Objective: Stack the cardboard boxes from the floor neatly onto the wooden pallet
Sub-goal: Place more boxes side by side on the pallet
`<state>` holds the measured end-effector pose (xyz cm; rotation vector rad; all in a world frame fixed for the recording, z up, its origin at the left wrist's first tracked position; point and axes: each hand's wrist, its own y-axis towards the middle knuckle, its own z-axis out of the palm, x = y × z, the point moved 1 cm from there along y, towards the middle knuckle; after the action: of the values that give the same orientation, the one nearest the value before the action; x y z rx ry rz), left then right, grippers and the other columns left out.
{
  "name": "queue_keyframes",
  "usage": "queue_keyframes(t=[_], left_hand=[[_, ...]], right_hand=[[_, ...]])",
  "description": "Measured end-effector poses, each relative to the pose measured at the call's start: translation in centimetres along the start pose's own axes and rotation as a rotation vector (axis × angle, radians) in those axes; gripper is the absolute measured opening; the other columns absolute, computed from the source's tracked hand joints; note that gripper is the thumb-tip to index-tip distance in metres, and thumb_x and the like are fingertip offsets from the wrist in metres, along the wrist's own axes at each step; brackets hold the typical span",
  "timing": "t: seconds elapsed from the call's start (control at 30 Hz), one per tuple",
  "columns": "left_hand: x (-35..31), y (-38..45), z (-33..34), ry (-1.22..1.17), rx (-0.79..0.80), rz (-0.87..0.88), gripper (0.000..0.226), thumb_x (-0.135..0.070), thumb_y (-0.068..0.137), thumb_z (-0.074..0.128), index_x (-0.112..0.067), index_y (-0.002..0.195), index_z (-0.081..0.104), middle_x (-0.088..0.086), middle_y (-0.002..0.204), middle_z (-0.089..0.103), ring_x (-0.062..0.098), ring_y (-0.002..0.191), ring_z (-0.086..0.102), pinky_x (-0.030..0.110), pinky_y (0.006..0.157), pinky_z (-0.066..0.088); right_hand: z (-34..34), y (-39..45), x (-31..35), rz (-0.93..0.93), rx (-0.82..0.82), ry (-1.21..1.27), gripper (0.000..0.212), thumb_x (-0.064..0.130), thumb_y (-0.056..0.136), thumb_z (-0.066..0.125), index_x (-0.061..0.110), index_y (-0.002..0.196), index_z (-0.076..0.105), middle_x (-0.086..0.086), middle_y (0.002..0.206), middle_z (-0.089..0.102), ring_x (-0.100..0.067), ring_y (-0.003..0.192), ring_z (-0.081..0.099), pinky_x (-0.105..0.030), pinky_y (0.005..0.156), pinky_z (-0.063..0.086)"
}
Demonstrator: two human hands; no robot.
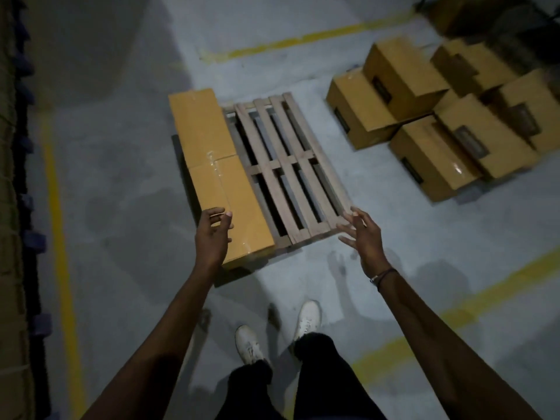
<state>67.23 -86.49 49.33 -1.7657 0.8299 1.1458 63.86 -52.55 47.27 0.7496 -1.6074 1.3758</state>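
Two tan, rectangular, tape-sealed cardboard boxes sit end to end along the left edge of the slatted wooden pallet (288,165): the near box (233,204) directly ahead of the left hand (213,234), the far box (198,122) beyond it. Both hands are empty. Left hand: fingers loosely curled, hovering over the near box's near-left corner; contact cannot be confirmed. Right hand (362,234): fingers spread and relaxed, poised above the pallet's near-right corner, holding nothing.

Handling estimate: the boxes look stiff, flat-sided and sealed, so they should keep their shape under a two-handed lift. Weight unknown; their bulk suggests one at a time. The glossy tape strip on top may be slick, so better to take hold at opposite short ends or under the bottom edges than to press on the lid. Corners would crush if dropped.

Count: boxes on pallet, 2. Boxes waiting in the floor cluster (439,116), well beyond and to the right of the right hand: about 6 distinguishable, some leaning on one another; motion blur makes this uncertain. More brown shapes at the far top right are too dim to count. Pallets: 1, with bare slats between the two hands.

Yellow painted floor lines (56,189) run outside the left hand.
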Motion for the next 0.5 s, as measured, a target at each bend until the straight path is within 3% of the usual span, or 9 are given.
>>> queue_keyframes(t=[0.2, 0.5], left_hand=[[-6.1, -5.2, 5.8, -0.037, 0.135, 0.049, 0.027, -0.039, 0.104, 0.059, -0.02, 0.123, 0.059, 0.004, 0.121, 0.067, 0.017, 0.095, 0.071, 0.036, 0.071, 0.056], [-10.7, -9.9, 23.4, -0.092, 0.292, 0.078, 0.024, -0.029, 0.106, 0.059, -0.009, 0.118, 0.061, 0.01, 0.105, 0.069, 0.015, 0.081, 0.069, 0.035, 0.067, 0.053]], right_hand=[[-9.9, -5.4, 2.9, -0.028, -0.139, 0.085, 0.035, 0.028, 0.11, 0.054, 0.014, 0.141, 0.058, -0.011, 0.133, 0.07, -0.031, 0.114, 0.072, -0.052, 0.099, 0.057], [-25.4, -4.7, 7.0, -0.127, -0.253, 0.173, 0.038, 0.034, 0.109, 0.055, 0.014, 0.141, 0.059, -0.009, 0.13, 0.072, -0.029, 0.109, 0.075, -0.043, 0.089, 0.06]])
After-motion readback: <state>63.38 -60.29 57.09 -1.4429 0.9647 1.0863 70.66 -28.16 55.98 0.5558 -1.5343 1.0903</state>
